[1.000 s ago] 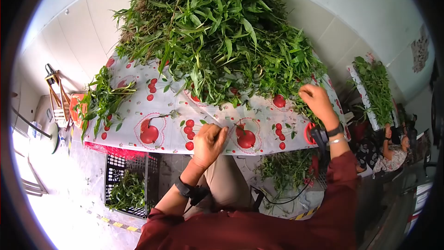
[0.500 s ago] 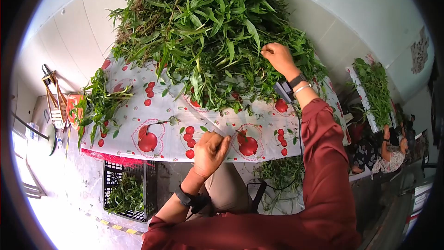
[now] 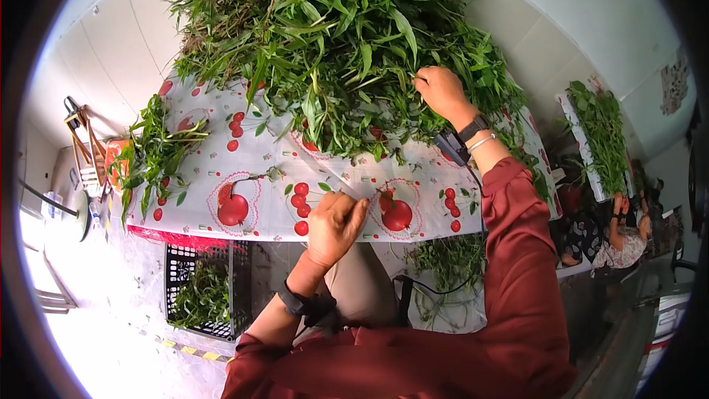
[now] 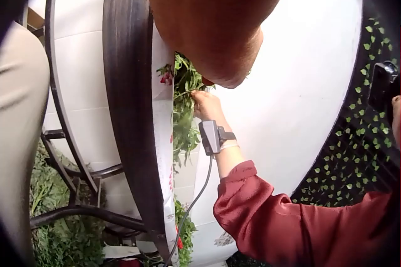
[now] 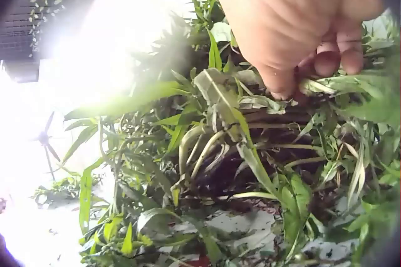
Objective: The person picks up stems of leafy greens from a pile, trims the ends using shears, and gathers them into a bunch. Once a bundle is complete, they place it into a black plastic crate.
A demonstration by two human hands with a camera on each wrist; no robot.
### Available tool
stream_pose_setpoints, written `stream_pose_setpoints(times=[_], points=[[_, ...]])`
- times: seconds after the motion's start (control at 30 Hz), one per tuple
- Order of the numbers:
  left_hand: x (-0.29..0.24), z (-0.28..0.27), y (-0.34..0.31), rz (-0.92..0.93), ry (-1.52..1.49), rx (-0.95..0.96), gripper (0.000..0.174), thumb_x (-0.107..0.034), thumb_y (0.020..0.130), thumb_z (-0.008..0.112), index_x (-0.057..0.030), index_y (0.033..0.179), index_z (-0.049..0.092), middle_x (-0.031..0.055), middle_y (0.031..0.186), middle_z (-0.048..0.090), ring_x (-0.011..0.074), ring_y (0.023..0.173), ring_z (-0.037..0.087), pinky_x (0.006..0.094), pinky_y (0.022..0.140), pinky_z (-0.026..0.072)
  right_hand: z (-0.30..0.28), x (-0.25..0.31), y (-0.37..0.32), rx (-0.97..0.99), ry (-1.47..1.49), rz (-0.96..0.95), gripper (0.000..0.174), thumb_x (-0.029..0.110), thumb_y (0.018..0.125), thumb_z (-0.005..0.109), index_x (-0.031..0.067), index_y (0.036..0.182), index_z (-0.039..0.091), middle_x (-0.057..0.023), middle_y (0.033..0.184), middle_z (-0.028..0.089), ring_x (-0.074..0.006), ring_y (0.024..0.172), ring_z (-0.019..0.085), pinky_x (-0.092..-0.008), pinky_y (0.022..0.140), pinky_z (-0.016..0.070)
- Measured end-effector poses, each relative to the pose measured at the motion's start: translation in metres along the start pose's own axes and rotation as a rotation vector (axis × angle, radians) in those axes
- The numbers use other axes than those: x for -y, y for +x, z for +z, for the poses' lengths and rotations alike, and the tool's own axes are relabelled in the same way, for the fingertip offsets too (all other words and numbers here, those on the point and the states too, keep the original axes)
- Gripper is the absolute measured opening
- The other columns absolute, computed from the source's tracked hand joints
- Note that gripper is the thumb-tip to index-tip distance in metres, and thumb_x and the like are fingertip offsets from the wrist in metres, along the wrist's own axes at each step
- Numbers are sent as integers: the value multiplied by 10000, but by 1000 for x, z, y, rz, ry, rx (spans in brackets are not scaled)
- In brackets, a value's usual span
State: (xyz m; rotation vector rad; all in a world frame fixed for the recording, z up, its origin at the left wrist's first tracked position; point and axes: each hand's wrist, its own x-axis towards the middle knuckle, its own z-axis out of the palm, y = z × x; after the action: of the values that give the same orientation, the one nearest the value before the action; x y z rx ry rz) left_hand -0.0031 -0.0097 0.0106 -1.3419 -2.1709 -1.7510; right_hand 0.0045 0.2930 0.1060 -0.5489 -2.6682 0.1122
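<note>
A table (image 3: 193, 174) wears a fruit-printed cover; leafy greens (image 3: 340, 29) lie heaped toward its far edge, the right hand (image 3: 443, 93) pinching some at their front; the left hand (image 3: 334, 225) curls by the near edge, contents impossible to tell

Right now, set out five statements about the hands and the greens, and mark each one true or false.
1. The right hand is at the big heap of greens. True.
2. The left hand is deep in that heap. False: it is apart from the heap, near the tablecloth's front edge.
3. The black crate has greens in it. True.
4. The tablecloth is plain white. False: it is printed with red fruit.
5. A smaller bunch lies toward the tablecloth's left end. True.
</note>
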Motion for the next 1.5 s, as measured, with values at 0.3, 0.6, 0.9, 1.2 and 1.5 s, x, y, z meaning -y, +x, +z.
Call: stream_pose_setpoints(times=[0.3, 0.6, 0.9, 1.2, 1.5], points=[[1, 3, 1, 25, 23, -28, 231, -98, 752, 658, -14, 602, 503, 116, 574, 472, 279, 535, 468, 362, 490, 387, -34, -5, -65, 71, 91, 71, 202, 223, 776, 580, 27, 739, 609, -156, 717, 577, -345, 667, 552, -433, 598, 418], [-2, 4, 1, 12, 35, -41, 238, -83, 761, 647, -9, 606, 482, 111, 570, 469, 268, 541, 460, 349, 505, 383, -76, -35, -142, 53, 249, 248, 192, 147, 789, 614, -42, 785, 584, -73, 627, 555, -119, 557, 464, -299, 535, 383], [-27, 10, 16, -296, -265, 96, 268, -176, 849, 578, 29, 681, 538, 87, 590, 527, 152, 547, 482, 305, 528, 387, -90, -38, -196, -40, 390, 274, 178, 114, 787, 630, -56, 829, 599, -49, 674, 552, -99, 605, 485, -270, 552, 387], [-46, 73, 61, -682, -914, 421, 422, -281, 883, 513, 17, 1180, 485, 62, 993, 581, 134, 818, 528, 262, 700, 454, -86, -15, -216, 42, 334, 142, 164, 66, 790, 620, -68, 882, 606, -82, 766, 565, -171, 627, 538, -287, 586, 423], [-37, 103, 100, -883, -1161, 352, 204, -253, 913, 474, -94, 1009, 559, -33, 771, 605, 42, 625, 487, 191, 559, 422, -81, -14, -236, 4, 218, 11, 167, 27, 748, 645, -59, 888, 614, -100, 827, 596, -191, 685, 589, -290, 598, 454]])
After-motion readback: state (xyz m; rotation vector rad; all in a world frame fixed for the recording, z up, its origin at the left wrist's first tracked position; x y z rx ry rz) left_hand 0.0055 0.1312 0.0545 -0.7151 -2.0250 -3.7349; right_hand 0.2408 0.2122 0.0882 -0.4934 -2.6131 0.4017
